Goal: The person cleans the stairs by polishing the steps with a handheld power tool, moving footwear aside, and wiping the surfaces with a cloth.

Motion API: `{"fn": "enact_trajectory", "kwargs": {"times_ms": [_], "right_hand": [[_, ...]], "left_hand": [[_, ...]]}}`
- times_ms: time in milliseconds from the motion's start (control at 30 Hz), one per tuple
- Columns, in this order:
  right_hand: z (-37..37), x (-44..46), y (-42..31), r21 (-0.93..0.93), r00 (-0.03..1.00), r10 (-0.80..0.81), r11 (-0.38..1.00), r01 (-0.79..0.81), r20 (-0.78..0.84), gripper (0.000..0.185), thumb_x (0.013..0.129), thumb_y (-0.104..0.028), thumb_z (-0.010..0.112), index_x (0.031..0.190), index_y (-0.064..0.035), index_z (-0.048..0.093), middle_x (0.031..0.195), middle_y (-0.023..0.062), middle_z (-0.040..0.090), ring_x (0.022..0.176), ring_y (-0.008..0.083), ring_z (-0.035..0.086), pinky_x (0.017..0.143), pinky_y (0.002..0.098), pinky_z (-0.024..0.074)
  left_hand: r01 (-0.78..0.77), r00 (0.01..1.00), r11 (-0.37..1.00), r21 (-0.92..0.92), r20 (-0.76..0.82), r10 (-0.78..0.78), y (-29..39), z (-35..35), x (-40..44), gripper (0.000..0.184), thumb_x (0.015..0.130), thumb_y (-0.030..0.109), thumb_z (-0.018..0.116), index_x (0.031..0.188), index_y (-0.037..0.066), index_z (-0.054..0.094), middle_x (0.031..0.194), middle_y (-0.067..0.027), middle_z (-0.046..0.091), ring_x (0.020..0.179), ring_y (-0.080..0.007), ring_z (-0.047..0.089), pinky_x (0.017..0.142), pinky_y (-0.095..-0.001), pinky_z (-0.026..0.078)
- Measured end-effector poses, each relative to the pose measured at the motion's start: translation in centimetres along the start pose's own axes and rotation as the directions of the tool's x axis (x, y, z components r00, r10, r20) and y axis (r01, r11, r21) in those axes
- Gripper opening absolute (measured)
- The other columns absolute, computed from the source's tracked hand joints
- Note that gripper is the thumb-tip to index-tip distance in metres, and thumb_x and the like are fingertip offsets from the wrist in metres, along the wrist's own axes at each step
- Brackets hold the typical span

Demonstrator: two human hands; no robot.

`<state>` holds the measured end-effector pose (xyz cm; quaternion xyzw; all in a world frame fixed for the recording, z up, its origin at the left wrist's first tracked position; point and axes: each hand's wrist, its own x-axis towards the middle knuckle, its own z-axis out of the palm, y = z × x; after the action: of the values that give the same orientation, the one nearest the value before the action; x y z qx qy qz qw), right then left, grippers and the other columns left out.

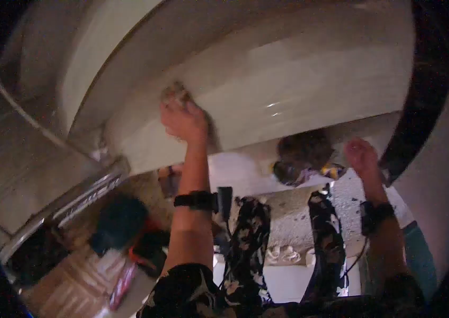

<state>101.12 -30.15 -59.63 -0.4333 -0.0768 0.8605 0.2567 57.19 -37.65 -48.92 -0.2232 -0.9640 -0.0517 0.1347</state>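
My left hand [183,117] is closed around a small, greyish crumpled thing [175,91], blurred and too unclear to name. It is pressed against a smooth pale panel [298,79] with a curved upper edge. My right hand [361,153] is at the right, just below the panel's lower edge, its fingers curled; nothing can be made out in it. Left of it lies a dark rounded bundle [305,148] with colourful patterned pieces [314,174] under it. Both wrists wear black bands.
A metal rail [89,188] runs along the left. Below it are a dark teal item [121,220], a red-pink packet [122,286] and brown cardboard [78,281]. A dark curved strip [427,100] borders the panel at the right. My knees in patterned trousers are below.
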Motion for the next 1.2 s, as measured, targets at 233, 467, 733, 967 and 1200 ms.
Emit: {"fn": "enact_trajectory", "kwargs": {"times_ms": [233, 467, 733, 967, 1200], "right_hand": [[4.2, 0.9, -2.4, 0.446, 0.99, 0.004, 0.893, 0.061, -0.142, 0.02, 0.079, -0.014, 0.048, 0.09, -0.0001, 0.056, 0.089, 0.0137, 0.057, 0.081, 0.0278, 0.055, 0.075, 0.0382, 0.0458], [7.8, 1.2, -7.0, 0.351, 0.924, -0.238, 0.873, 0.338, -0.298, 0.021, 0.082, -0.017, 0.044, 0.091, -0.0014, 0.055, 0.087, 0.0121, 0.057, 0.086, 0.0247, 0.053, 0.085, 0.0399, 0.0412], [1.1, -3.2, -1.9, -0.717, 0.743, -0.669, 0.533, 0.449, -0.032, 0.029, 0.083, -0.025, 0.044, 0.097, -0.0018, 0.054, 0.096, 0.0108, 0.056, 0.091, 0.0223, 0.053, 0.083, 0.0363, 0.0421], [1.2, -2.2, 3.4, 0.058, 0.967, 0.192, 0.981, -0.185, -0.165, 0.019, 0.081, -0.024, 0.047, 0.07, -0.0088, 0.05, 0.061, 0.0038, 0.051, 0.054, 0.0149, 0.048, 0.049, 0.0292, 0.0395], [6.1, -0.9, 11.8, -0.545, 0.901, -0.025, 0.803, -0.241, -0.434, 0.034, 0.083, -0.037, 0.046, 0.056, -0.0159, 0.039, 0.043, -0.0026, 0.031, 0.032, 0.0108, 0.029, 0.032, 0.0255, 0.0227]], "left_hand": [[-0.426, 0.902, 0.868, -0.256, -0.188, 0.388, 23.3, 1.2, -4.7, 0.048, 0.064, 0.019, 0.055, 0.112, 0.016, 0.048, 0.118, -0.0128, 0.04, 0.109, -0.0341, 0.035, 0.08, -0.0494, 0.03], [-0.671, 0.528, 0.299, -0.678, -0.154, 0.835, 31.0, -3.3, -16.1, 0.035, 0.059, 0.018, 0.059, 0.094, 0.014, 0.059, 0.109, -0.0098, 0.045, 0.103, -0.0274, 0.04, 0.08, -0.0448, 0.03], [-0.54, 0.243, 0.068, -0.839, -0.078, 0.967, 20.5, -7.6, -23.0, 0.041, 0.052, 0.016, 0.064, 0.092, 0.014, 0.058, 0.1, -0.0123, 0.049, 0.095, -0.0318, 0.046, 0.076, -0.0445, 0.035], [0.397, 0.783, 0.456, -0.796, 0.553, 0.284, -3.1, -1.6, -21.6, 0.029, 0.067, 0.005, 0.058, 0.095, 0.008, 0.055, 0.09, -0.0096, 0.055, 0.079, -0.021, 0.053, 0.068, -0.0309, 0.042], [0.285, 0.953, 0.603, -0.745, 0.287, -0.095, -22.7, 8.0, -16.1, 0.022, 0.07, 0.01, 0.056, 0.088, 0.0, 0.056, 0.083, -0.0128, 0.056, 0.077, -0.0259, 0.053, 0.069, -0.036, 0.041]]}}
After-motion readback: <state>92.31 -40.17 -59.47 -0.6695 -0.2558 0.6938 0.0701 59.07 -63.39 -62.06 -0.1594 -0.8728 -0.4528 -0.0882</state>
